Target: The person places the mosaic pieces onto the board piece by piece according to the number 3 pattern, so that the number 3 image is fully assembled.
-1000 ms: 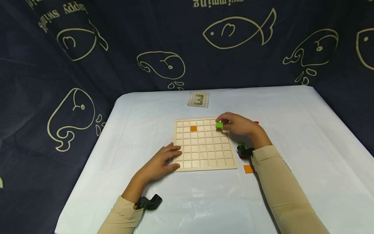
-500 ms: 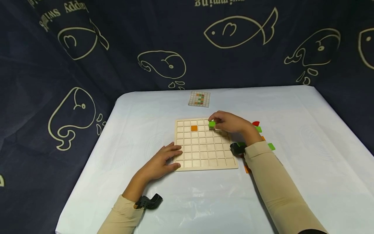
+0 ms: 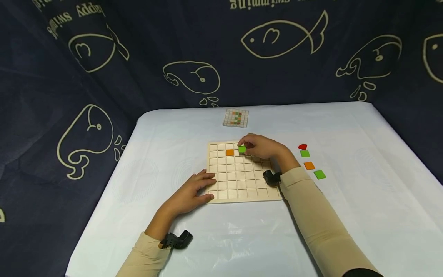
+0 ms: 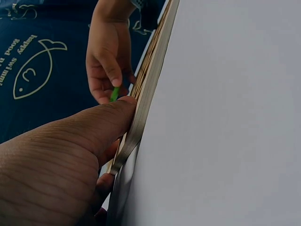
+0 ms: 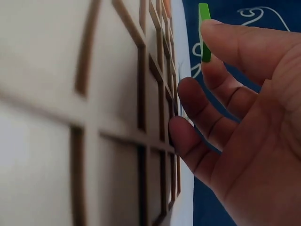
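the small pattern card (image 3: 235,117) is too small to read, the right hand (image 3: 263,148) hides some cells of the wooden board (image 3: 242,175), and the red piece (image 3: 302,146) shows only partly.

Pale matt wooden grid board (image 3: 242,175) on smooth, faintly glossy white table cover (image 3: 346,211); small green square tile (image 3: 242,149) smooth plastic.

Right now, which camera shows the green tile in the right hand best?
The head view: the green tile sits pinched in the right hand over the wooden board, beside the orange tile. The right wrist view shows only its thin edge; the left wrist view, a green sliver.
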{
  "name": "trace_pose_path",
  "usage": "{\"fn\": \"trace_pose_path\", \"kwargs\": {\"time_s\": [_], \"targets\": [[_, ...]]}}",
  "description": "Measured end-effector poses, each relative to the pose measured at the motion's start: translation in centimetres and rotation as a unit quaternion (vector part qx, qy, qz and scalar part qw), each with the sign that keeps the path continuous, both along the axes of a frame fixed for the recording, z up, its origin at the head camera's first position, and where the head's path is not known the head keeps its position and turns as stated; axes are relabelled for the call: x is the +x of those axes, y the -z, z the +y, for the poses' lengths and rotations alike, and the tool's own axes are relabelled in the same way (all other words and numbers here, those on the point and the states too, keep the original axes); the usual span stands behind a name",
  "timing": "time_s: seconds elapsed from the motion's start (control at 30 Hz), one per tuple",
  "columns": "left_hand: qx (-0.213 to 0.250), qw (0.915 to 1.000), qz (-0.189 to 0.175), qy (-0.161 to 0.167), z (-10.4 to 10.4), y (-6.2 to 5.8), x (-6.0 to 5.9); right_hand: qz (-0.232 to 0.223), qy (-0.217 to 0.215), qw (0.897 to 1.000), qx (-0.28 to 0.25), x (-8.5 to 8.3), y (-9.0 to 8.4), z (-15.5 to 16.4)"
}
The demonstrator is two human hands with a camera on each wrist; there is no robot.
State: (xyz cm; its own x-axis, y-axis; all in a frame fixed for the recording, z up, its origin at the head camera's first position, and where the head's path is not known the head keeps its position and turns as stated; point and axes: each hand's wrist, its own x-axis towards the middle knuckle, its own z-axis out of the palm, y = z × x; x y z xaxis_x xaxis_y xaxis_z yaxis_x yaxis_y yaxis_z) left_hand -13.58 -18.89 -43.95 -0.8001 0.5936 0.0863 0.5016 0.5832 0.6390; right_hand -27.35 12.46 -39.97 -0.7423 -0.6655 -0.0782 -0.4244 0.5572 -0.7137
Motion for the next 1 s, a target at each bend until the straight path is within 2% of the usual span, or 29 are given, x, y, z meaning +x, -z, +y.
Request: {"fn": "trace_pose_path", "kwargs": {"time_s": [0.5,0.77,1.0], "targets": [[0.001,1.0000,0.007,0.001,0.4,-0.3,0.4,-0.007,0.012,1.000,0.024,-0.1,0.3,-1.5],[0.004,0.9999,0.013,0.003,0.4,-0.4,0.5,0.007,0.016,0.999,0.044,-0.2,0.6,-1.9],[0.003,0.9999,0.010,-0.002,0.4,-0.5,0.5,0.016,0.000,0.999,0.045,0.0,0.4,-2.2]]}}
